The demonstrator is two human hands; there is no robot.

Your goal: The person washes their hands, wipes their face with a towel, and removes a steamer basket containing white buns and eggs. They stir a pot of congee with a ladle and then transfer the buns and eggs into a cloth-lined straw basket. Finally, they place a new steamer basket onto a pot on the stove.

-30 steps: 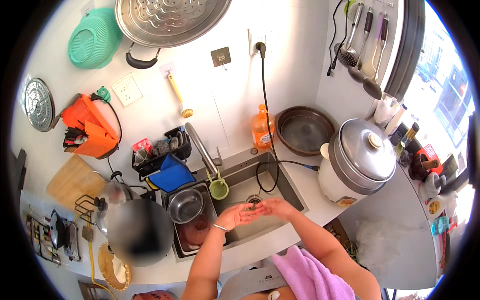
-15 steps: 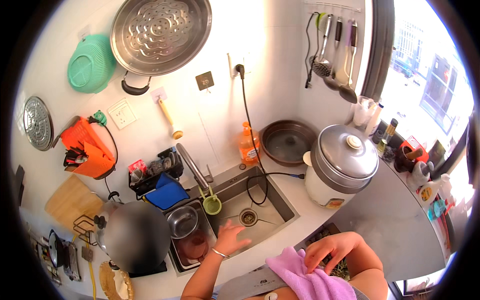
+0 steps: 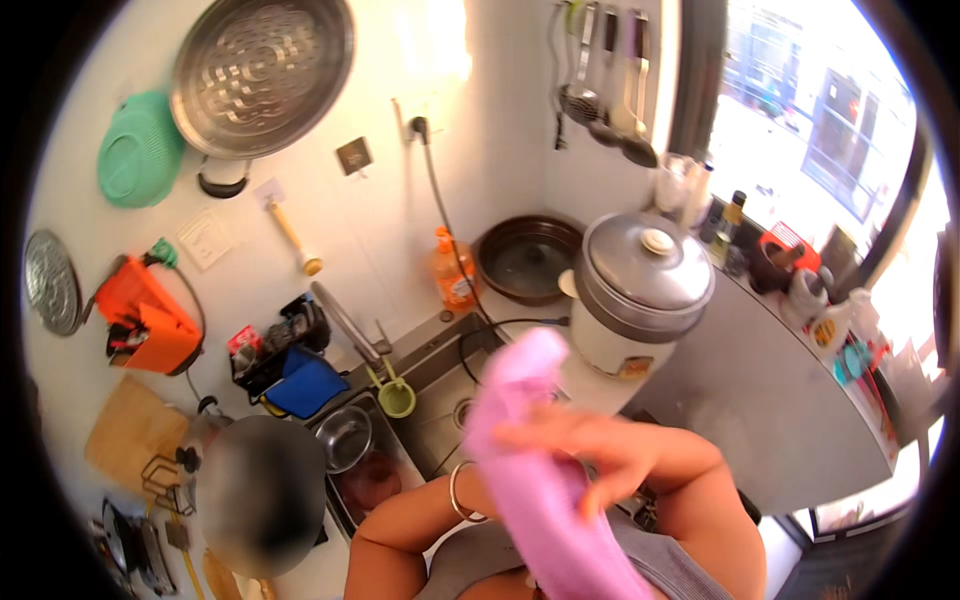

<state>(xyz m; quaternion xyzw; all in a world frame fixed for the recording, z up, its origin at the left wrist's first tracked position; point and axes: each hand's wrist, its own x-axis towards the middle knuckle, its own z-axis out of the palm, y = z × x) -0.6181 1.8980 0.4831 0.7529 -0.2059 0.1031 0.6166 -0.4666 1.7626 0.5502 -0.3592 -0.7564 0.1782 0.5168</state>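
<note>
Lilac towel (image 3: pixel 525 500) held over the near edge of the sink (image 3: pixel 425 425), long axis slanting down toward the grey top (image 3: pixel 465 562).
Right hand (image 3: pixel 610 445) grips its upper part from the right; left hand (image 3: pixel 477 489) mostly hidden behind, grip impossible to tell.

It is a kitchen: sink (image 3: pixel 434 418), rice cooker (image 3: pixel 640 300) on the right, cutting board (image 3: pixel 132 432) on the left, hanging ladle (image 3: pixel 638 153).

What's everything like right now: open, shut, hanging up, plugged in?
Purple towel: bunched up, right hand across it
Cooker: lid on
Black plug: plugged in
Brown pan: uncovered
Orange bottle: upright
Metal bowl: open side up
Green strainer: hanging at the faucet
Yellow-handled brush: hanging
Utensils: hanging
Steel pan: hanging
</note>
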